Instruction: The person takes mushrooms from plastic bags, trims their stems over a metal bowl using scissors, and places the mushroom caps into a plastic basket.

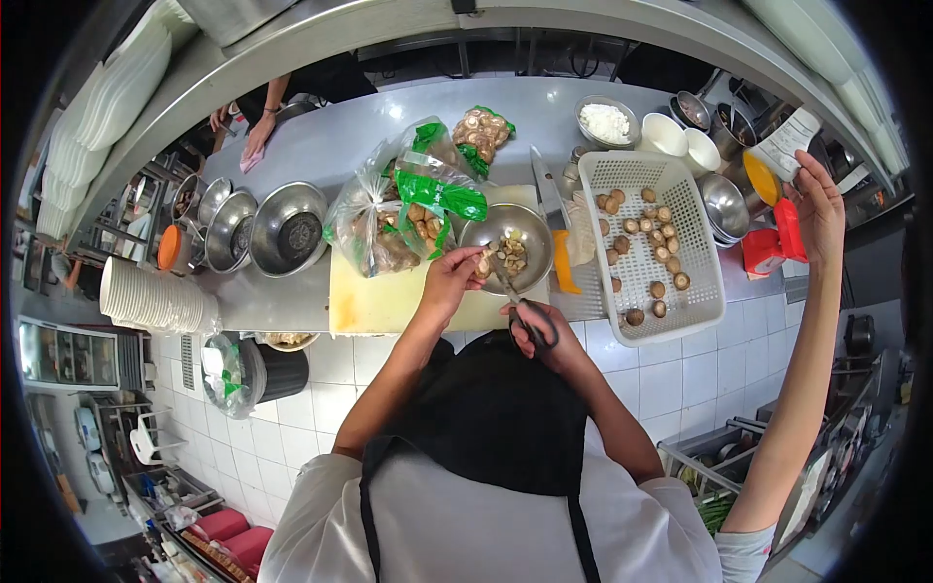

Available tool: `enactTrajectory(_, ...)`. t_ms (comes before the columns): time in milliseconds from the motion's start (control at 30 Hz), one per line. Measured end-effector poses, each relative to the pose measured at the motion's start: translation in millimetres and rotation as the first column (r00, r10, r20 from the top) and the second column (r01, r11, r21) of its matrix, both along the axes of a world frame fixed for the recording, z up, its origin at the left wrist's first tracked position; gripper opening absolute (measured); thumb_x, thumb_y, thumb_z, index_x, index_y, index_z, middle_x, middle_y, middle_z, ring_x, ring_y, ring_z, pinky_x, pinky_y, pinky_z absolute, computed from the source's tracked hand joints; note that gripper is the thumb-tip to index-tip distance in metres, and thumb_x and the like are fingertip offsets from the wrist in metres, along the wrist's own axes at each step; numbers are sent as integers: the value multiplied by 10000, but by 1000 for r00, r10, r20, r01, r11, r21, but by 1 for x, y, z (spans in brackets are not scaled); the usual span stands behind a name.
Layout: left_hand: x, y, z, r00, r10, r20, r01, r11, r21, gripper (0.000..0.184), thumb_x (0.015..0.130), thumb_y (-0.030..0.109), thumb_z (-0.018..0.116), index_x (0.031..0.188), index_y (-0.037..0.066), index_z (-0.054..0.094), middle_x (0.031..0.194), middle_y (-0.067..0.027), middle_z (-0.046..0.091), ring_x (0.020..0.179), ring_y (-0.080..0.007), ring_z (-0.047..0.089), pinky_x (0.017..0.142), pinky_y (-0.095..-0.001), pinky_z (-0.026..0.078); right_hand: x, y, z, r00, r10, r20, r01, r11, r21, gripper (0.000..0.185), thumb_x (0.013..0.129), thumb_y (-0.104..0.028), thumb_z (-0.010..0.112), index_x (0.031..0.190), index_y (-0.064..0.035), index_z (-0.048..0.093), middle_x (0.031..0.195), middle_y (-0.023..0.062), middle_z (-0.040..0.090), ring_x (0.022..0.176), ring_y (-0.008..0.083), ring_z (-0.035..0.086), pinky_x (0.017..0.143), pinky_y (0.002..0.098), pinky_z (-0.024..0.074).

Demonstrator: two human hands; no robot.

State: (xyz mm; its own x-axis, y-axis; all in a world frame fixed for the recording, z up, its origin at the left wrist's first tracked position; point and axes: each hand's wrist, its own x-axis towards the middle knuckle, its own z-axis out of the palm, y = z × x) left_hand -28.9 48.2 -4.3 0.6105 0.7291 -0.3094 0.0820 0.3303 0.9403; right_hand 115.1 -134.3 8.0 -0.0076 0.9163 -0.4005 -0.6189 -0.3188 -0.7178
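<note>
My left hand pinches a mushroom over the left rim of a steel bowl. My right hand is closed around the dark handles of a pair of scissors, whose blades point up at the mushroom. Small cut mushroom pieces lie in the bowl. The bowl stands on a pale cutting board. Behind my left hand are plastic bags of mushrooms with green print. To the right, a white perforated basket holds several whole brown mushrooms.
A knife and a yellow-handled tool lie between bowl and basket. Steel bowls stand left. Another person's hand reaches in at right near a red container. A co-worker's hand holds a pink cloth across the counter.
</note>
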Motion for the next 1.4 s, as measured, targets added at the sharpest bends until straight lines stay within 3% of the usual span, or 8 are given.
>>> enactTrajectory(100,1,0,4,999,43,-12,-42,998,53,247,1048,166,569,1206,21,691,928,-32,704,761,-109,672,708,-244,568,-3,0,2,939,-158,-304,159,987,-20,449,1009,-475,607,1115,-41,655,666,-9,529,547,130,507,516,294,404)
enactTrajectory(300,8,1,-7,994,81,-75,-71,990,121,130,1000,125,618,1056,16,660,873,-40,697,706,-111,652,604,-243,513,-8,0,3,927,-93,363,102,995,-5,391,1013,-432,635,1151,-67,644,715,-4,554,563,87,518,498,251,399)
enactTrajectory(500,23,2,-24,992,89,-93,-30,865,502,140,924,93,709,1019,11,646,789,-44,689,655,-71,594,574,-243,449,-9,2,6,912,-121,393,128,992,10,418,947,-432,730,1041,-33,647,659,-12,570,516,83,527,477,243,388)
enactTrajectory(700,22,-4,20,953,-18,-301,135,918,372,239,910,87,722,1146,43,718,776,-23,682,740,-80,621,654,-230,477,-10,1,12,925,-148,349,164,986,-14,415,949,-444,725,1016,-41,654,656,-9,569,511,86,523,468,250,384)
enactTrajectory(1033,105,-5,89,962,-180,204,96,926,365,728,947,172,725,1560,22,363,1324,-219,625,1054,-235,717,881,-328,570,-18,-3,13,940,-204,273,234,969,-82,389,956,-430,719,918,-58,615,657,-1,556,523,96,519,477,259,398)
enactTrajectory(1133,113,11,83,987,-135,92,71,861,503,743,932,234,742,1547,24,382,1286,-282,642,1041,-292,726,875,-354,581,-19,-3,17,933,-187,308,220,972,-78,378,961,-423,715,943,-57,623,666,-6,559,539,90,524,482,260,402)
enactTrajectory(1333,11,40,88,931,356,-75,-85,412,907,121,875,147,711,907,38,750,898,-145,725,826,-329,724,705,-422,580,-18,-11,6,921,-177,348,221,971,-90,371,957,-417,721,1011,-56,648,675,-15,572,550,82,540,493,252,415)
enactTrajectory(1400,-18,66,75,880,357,-314,184,353,917,123,868,159,709,869,39,736,876,-162,718,783,-329,721,665,-439,573,-16,-14,-2,918,-165,361,217,971,-106,371,956,-414,723,1028,-56,654,676,-16,576,547,83,543,497,249,420)
